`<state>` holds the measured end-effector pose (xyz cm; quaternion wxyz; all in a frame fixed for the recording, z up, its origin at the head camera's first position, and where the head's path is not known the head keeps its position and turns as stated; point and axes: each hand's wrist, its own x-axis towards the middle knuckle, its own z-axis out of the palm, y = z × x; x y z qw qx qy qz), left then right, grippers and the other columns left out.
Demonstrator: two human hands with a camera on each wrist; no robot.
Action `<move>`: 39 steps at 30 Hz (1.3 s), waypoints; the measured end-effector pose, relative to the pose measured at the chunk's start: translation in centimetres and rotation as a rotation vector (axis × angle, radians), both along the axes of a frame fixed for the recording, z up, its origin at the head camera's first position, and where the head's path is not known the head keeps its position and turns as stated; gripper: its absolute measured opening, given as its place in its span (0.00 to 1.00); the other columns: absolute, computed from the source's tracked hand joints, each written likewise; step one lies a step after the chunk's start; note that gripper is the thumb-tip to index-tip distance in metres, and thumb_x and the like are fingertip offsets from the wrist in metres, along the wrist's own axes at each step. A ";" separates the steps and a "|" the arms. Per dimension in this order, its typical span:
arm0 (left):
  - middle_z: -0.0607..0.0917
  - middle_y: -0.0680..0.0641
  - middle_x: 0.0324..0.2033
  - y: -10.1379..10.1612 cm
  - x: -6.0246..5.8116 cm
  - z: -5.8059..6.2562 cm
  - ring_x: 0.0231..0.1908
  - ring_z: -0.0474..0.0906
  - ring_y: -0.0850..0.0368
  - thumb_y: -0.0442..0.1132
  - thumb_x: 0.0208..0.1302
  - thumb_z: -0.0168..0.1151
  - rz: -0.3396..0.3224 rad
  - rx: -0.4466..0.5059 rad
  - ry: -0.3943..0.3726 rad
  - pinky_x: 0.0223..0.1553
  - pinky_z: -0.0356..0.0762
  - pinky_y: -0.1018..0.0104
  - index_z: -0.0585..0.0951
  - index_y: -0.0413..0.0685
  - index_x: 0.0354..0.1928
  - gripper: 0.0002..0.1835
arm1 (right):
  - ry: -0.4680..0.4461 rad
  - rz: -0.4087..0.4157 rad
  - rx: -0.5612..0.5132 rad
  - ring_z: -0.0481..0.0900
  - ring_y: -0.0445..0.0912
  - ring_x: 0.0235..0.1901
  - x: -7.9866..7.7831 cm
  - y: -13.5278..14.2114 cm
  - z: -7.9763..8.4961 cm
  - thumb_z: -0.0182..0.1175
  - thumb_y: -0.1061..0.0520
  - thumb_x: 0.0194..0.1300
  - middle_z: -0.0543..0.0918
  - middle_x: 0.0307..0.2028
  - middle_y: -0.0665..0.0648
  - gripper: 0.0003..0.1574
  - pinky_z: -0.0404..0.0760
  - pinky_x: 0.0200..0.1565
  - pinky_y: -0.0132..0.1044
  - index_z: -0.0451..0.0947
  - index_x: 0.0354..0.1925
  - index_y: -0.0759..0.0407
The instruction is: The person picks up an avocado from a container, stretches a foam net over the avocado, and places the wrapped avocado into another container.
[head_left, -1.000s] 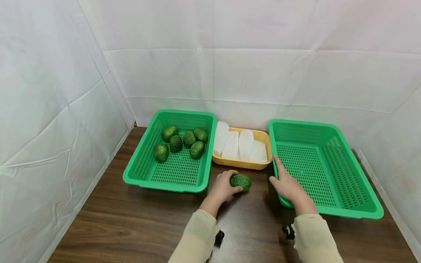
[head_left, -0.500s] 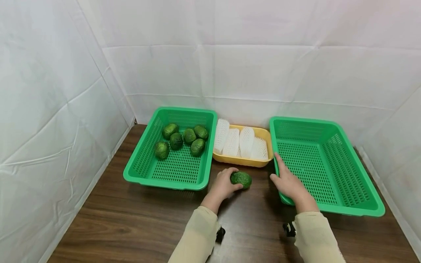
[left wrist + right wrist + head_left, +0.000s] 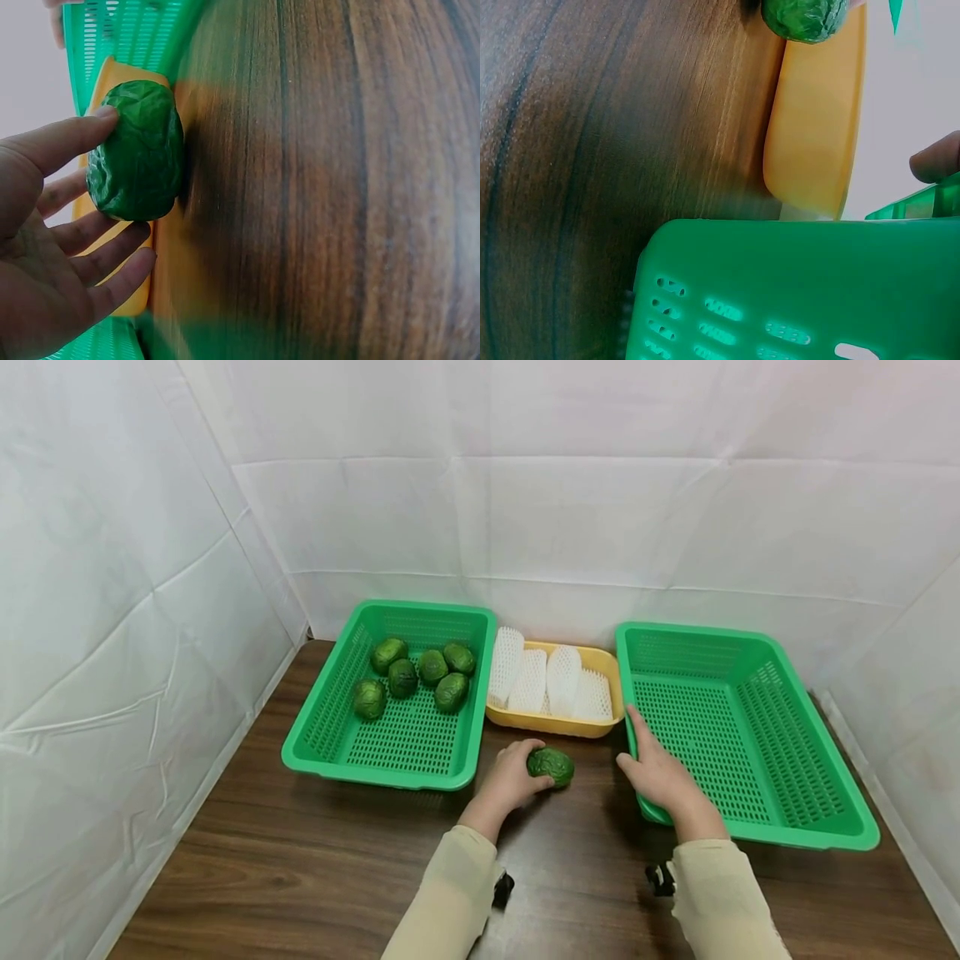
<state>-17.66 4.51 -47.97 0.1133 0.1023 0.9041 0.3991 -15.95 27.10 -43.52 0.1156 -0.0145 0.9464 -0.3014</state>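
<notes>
My left hand (image 3: 512,778) holds a wrinkled dark green avocado (image 3: 552,767) at the table's middle, in front of the yellow tray. In the left wrist view the thumb lies on the near side of the avocado (image 3: 139,150), with the fingers spread under and behind it. My right hand (image 3: 663,781) rests on the left rim of the right green basket (image 3: 810,839), index finger extended along it and thumb held apart; its other fingers are hard to see. No avocado shows inside that basket. The right wrist view shows the basket's slotted wall (image 3: 795,255) and one fingertip (image 3: 936,159).
A left green basket (image 3: 405,782) contains several avocados (image 3: 452,692). Between the baskets stands the yellow tray (image 3: 551,724), holding several white foam net sleeves (image 3: 564,679). White sheeting (image 3: 585,518) hangs behind and at both sides of the dark wooden table (image 3: 300,860).
The whole head view has shifted slightly, so things sit a little higher in the picture. Both hands keep their places on the avocado and the basket rim.
</notes>
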 end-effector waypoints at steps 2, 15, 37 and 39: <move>0.73 0.46 0.55 0.0 0.0 0.0 0.55 0.67 0.47 0.45 0.55 0.69 -0.001 -0.002 0.003 0.47 0.72 0.51 0.72 0.55 0.60 0.30 | -0.002 -0.001 -0.001 0.60 0.70 0.58 0.0 0.0 0.0 0.40 0.51 0.70 0.40 0.70 0.69 0.46 0.68 0.46 0.58 0.21 0.71 0.44; 0.69 0.47 0.60 -0.3 0.6 1.4 0.59 0.64 0.48 0.45 0.54 0.69 -0.050 -0.037 0.043 0.52 0.69 0.52 0.69 0.55 0.63 0.33 | -0.002 0.000 -0.002 0.55 0.70 0.61 0.1 -0.2 0.2 0.40 0.50 0.70 0.39 0.70 0.70 0.46 0.64 0.51 0.62 0.21 0.71 0.45; 0.70 0.42 0.59 -6.6 -0.2 4.9 0.55 0.70 0.44 0.47 0.65 0.57 0.180 -0.110 0.147 0.49 0.71 0.49 0.68 0.52 0.64 0.26 | 0.079 -0.004 0.074 0.44 0.71 0.64 0.2 -0.3 0.3 0.43 0.26 0.62 0.36 0.69 0.71 0.59 0.50 0.55 0.69 0.26 0.72 0.51; 0.70 0.43 0.59 -6.7 -0.3 4.9 0.54 0.71 0.45 0.46 0.65 0.57 0.184 -0.109 0.145 0.48 0.72 0.49 0.69 0.53 0.64 0.25 | 0.158 -0.009 0.098 0.41 0.70 0.65 -0.1 -0.8 0.6 0.47 0.28 0.61 0.34 0.70 0.68 0.59 0.46 0.56 0.70 0.31 0.73 0.54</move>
